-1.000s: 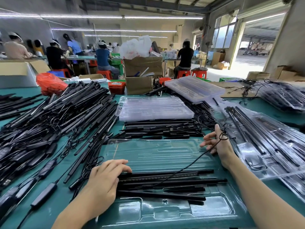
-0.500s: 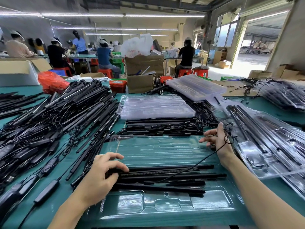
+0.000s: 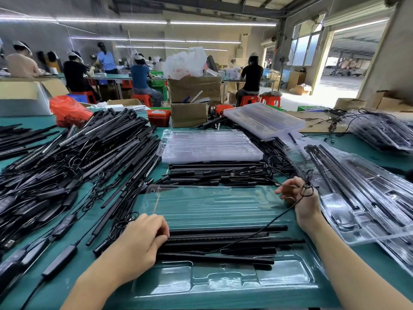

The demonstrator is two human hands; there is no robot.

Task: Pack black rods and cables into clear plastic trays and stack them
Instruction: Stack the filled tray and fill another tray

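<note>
Lying low in the centre of the frame, a clear plastic tray [image 3: 214, 206] sits on the green table [image 3: 67, 278] with several black rods [image 3: 223, 242] laid lengthwise across its near half. The left hand [image 3: 138, 245], at lower left, rests on the left ends of those rods, its fingers curled over them. The right hand [image 3: 299, 198], right of centre at the tray's far right corner, pinches a coiled bundle of thin black cable [image 3: 307, 186]; its other fingers are loosely spread, and the cable trails down and left across the rods. A large heap of loose rods and cables [image 3: 73, 166] fills the left side. Above the tray lies a row of more rods [image 3: 214, 175], and beyond that a stack of empty trays [image 3: 207, 146]. Filled trays [image 3: 362, 198] lie at the right.
</note>
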